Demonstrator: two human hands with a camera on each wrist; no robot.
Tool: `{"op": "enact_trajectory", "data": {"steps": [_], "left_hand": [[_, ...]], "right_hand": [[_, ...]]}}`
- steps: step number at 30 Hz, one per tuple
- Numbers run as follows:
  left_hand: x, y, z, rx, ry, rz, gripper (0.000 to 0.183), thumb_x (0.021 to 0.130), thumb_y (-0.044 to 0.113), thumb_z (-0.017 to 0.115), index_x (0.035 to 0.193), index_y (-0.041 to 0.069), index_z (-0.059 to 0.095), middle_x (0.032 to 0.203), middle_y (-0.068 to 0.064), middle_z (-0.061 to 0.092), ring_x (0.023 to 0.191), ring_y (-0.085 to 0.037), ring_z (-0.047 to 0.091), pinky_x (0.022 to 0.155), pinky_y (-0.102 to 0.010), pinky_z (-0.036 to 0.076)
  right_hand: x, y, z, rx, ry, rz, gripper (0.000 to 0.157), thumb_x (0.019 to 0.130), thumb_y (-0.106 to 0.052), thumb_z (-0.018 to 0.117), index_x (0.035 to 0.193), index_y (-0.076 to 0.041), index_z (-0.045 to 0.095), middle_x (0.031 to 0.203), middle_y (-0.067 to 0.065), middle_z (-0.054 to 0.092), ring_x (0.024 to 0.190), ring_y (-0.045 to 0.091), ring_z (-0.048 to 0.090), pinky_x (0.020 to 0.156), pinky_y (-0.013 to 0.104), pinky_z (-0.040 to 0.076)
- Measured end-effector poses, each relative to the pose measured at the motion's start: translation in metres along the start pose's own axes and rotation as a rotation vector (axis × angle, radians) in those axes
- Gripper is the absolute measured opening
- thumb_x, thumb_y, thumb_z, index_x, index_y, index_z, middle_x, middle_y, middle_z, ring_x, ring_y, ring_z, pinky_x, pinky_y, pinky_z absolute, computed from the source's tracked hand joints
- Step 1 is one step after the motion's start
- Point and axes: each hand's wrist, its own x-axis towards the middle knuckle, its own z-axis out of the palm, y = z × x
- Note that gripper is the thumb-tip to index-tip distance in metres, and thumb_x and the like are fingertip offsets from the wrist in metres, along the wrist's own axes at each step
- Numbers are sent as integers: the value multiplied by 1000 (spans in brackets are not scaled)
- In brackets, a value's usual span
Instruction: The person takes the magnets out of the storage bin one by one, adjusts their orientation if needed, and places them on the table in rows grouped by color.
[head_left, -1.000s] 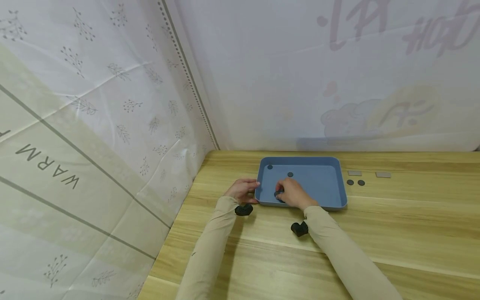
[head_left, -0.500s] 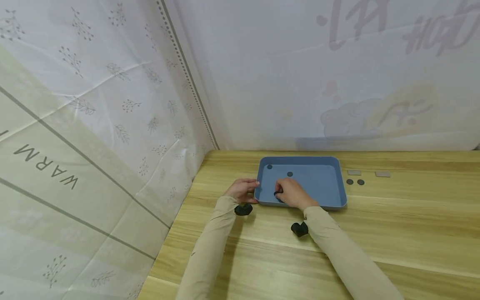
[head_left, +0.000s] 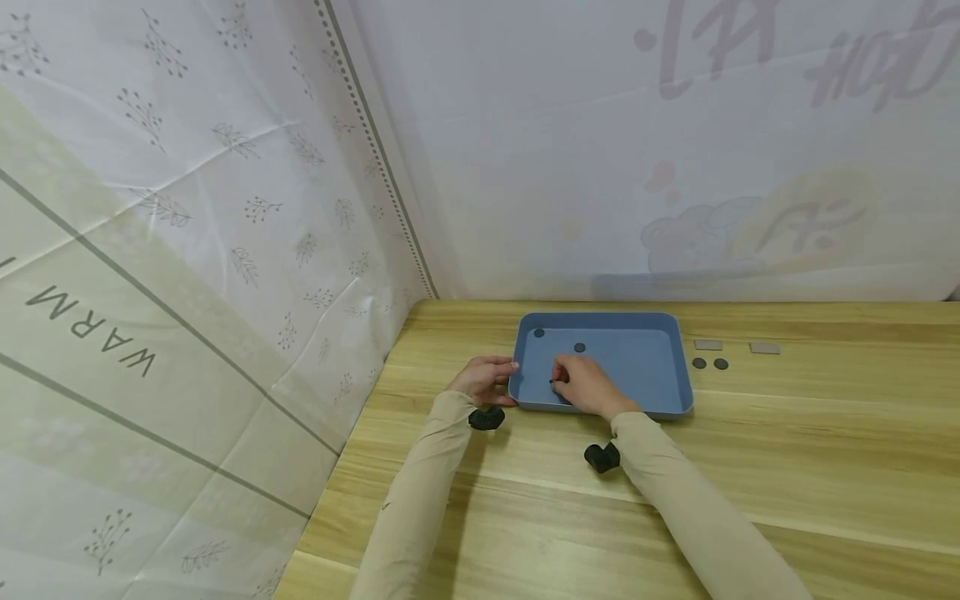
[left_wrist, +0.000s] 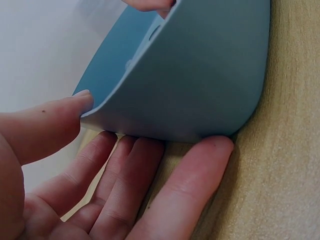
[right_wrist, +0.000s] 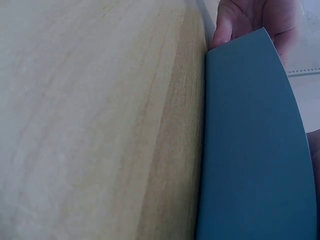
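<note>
A shallow blue rectangular tray [head_left: 648, 362] sits on the wooden table. My left hand [head_left: 485, 379] grips its left end; in the left wrist view the thumb [left_wrist: 82, 102] is at the rim and the other fingers lie against the outer wall. My right hand [head_left: 588, 388] reaches into the tray near its front wall and pinches a small dark disc [head_left: 552, 382], mostly covered by the fingers. Two more dark discs lie in the tray, one in the back left corner [head_left: 539, 332] and one on the floor [head_left: 580, 347] beyond my right hand.
Right of the tray, two dark discs [head_left: 699, 363] lie side by side on the table [head_left: 825, 433]. Behind them are two flat grey rectangular pieces [head_left: 708, 344]. Printed white cloth [head_left: 525, 167] hangs along the back and left edges of the table.
My right hand's fingers have shifted slightly over the pinched disc, and less of it shows now. My left hand keeps its hold on the tray, which has stayed in place.
</note>
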Motion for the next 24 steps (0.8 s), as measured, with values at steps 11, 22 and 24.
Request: {"op": "enact_trajectory", "data": {"steps": [11,22,24], "left_hand": [[2,-1,0,-4,0,0,48,96,16,61,139,2,49,130,-23,58,109,-29,62,85,-50,55],[0,0,0,6,-3,4,46,96,16,61,139,2,50,125,-22,60,102,-26,64,86,-50,55],[1,-1,-1,5,-6,5,47,96,16,61,139,2,49,126,-22,60,103,-26,64,86,-50,55]], "right_hand": [[-6,3,-5,114,40,34,6,94,-14,63,95,-11,58,85,4,61,69,15,52,64,32,44],[-10,8,-11,190,93,61,10,94,-12,62,103,-10,59,96,8,63,85,19,59,74,36,49],[-11,10,-13,196,102,71,13,95,-12,62,107,-9,59,98,9,64,87,20,59,75,37,50]]}}
